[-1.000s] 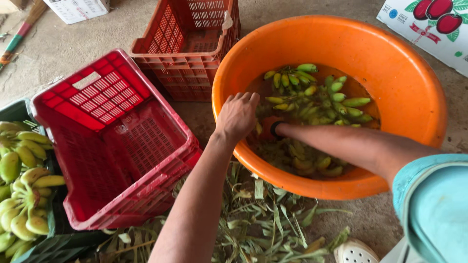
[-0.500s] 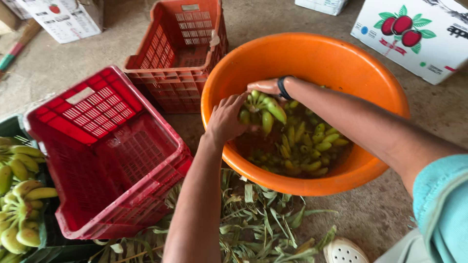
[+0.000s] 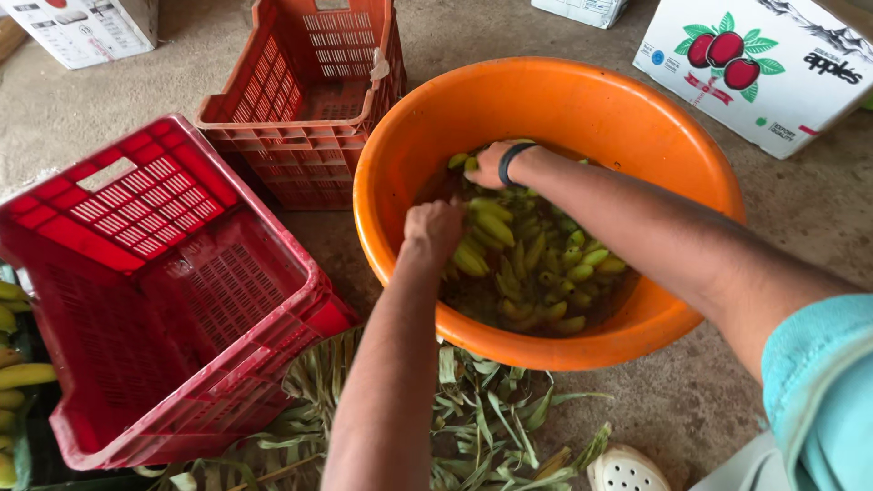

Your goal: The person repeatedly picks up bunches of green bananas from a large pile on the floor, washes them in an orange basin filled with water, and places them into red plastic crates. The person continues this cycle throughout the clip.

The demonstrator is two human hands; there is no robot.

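Both hands are inside a large orange basin point(image 3: 582, 100) that sits on the concrete floor point(image 3: 818, 200). The left hand point(image 3: 433, 231) is closed in a fist on a bunch of green bananas point(image 3: 486, 238) near the basin's left wall. The right hand point(image 3: 489, 165), with a dark band at the wrist, is curled shut on the far end of the same bunch, fingers hidden behind it. The two hands are near each other but not touching. The bunch is held above a heap of more green and yellowish bananas point(image 3: 555, 282) lying in the bottom of the basin; whether there is water under them cannot be told. Left of the basin, near it, a red plastic crate point(image 3: 118, 227) stands tilted with its open side up and its mesh floor bare. Behind it, an orange-red crate point(image 3: 309, 82) stands upright, just beside the basin's rim. Dry and green leaf scraps point(image 3: 491, 418) lie on the floor in front of the basin, touching its base. At the far left edge, more yellow-green bananas point(image 3: 14, 382) lie in a dark container. A white carton printed with red fruit point(image 3: 755, 73) stands behind the basin on the right; another white carton point(image 3: 86, 27) is at top left. A pale perforated shoe point(image 3: 627, 468) shows at the bottom edge.
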